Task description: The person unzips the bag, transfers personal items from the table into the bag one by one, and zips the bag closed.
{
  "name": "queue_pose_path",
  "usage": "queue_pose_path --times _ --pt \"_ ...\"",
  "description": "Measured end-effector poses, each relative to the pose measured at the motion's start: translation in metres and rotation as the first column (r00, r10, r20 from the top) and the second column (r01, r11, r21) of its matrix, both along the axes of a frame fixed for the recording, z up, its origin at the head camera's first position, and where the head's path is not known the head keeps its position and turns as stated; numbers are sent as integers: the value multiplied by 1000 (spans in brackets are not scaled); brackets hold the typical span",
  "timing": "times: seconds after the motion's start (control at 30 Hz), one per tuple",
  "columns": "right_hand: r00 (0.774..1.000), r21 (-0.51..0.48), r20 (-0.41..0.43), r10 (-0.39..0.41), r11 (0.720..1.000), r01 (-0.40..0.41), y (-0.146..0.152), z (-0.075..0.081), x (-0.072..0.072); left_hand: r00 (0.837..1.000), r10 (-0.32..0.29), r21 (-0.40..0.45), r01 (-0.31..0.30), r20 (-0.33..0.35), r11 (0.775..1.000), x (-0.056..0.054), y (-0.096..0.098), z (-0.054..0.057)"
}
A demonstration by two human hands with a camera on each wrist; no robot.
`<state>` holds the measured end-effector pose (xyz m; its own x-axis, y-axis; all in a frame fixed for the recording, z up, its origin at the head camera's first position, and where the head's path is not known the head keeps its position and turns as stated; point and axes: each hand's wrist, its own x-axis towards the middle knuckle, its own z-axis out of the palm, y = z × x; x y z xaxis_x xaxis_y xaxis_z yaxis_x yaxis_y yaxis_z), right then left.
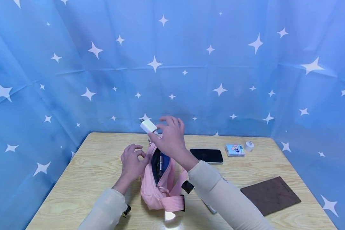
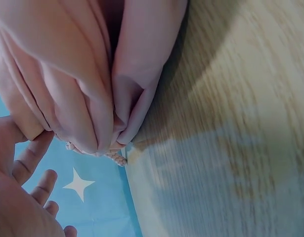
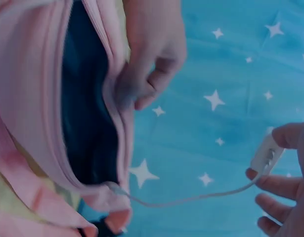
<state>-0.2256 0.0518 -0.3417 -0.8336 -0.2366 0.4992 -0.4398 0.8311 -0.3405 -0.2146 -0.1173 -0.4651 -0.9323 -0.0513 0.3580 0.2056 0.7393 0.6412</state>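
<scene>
A pink belt bag point(image 1: 150, 193) lies on the table with its zipped top gaping. My left hand point(image 1: 133, 161) pinches the bag's left rim between thumb and index finger, as the left wrist view also shows. Above the bag's far end, my right hand point(image 1: 171, 137) holds a white charger plug point(image 1: 148, 126) by finger and thumb, prongs pointing away to the upper left. In the right wrist view a thin pale cable point(image 3: 191, 199) runs from the charger to the end of the bag's opening. Inside the bag a dark and silver slim item point(image 1: 161, 164) shows.
Right of the bag lie a dark-screened phone point(image 1: 207, 155), a small blue-and-white packet point(image 1: 234, 150) and a round white plug point(image 1: 249, 146). A brown flat rectangular piece point(image 1: 271, 195) lies nearer the right edge. My right forearm partly covers a thin object point(image 1: 212, 210). Starry blue cloth point(image 1: 184, 83) surrounds the table.
</scene>
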Motion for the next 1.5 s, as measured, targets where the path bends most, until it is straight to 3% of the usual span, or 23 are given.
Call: queue_pose_path --times 0.17,0.43,0.53,0.87,1.07,1.27,1.5 --pt "1000 -35 20 4 999 -4 -3 -7 2 1000 -6 6 6 21 1000 0 2 0" --pt "1000 -83 21 23 996 -22 -5 9 4 999 -10 3 10 37 1000 -1 -1 1" --pt "999 -76 25 23 997 -21 -5 8 3 999 -6 5 6 33 1000 -2 -2 0" --pt "986 -34 159 -54 998 60 8 -50 -8 1000 -2 23 1 25 1000 -2 -5 1" --pt "983 119 164 -82 991 63 23 -71 -5 999 6 23 -7 35 1000 -2 -4 2" --pt "983 305 130 -126 949 81 33 -77 1 999 -1 18 1 33 1000 -3 0 4" --pt "993 535 75 -90 844 36 17 -88 4 1000 13 29 -14 23 999 -1 0 3"
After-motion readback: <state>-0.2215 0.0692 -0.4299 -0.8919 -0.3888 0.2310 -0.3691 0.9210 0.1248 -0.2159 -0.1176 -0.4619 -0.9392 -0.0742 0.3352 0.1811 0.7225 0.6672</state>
